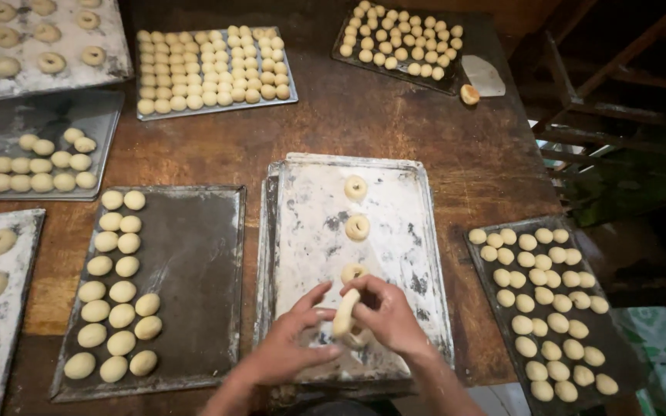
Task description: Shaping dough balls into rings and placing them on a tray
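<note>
My left hand (287, 347) and right hand (387, 314) are closing their fingers around a pale ring of raw dough (345, 314), standing upright between them, over the near end of the floured metal tray (402, 192).

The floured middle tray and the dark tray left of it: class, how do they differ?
The floured tray is dusted white; the dark tray is bare. The floured tray bears a few dough rings in a column; the dark tray bears many dough balls. Both hands work over the floured tray only. Both trays are rectangular, on the wooden table.
</note>
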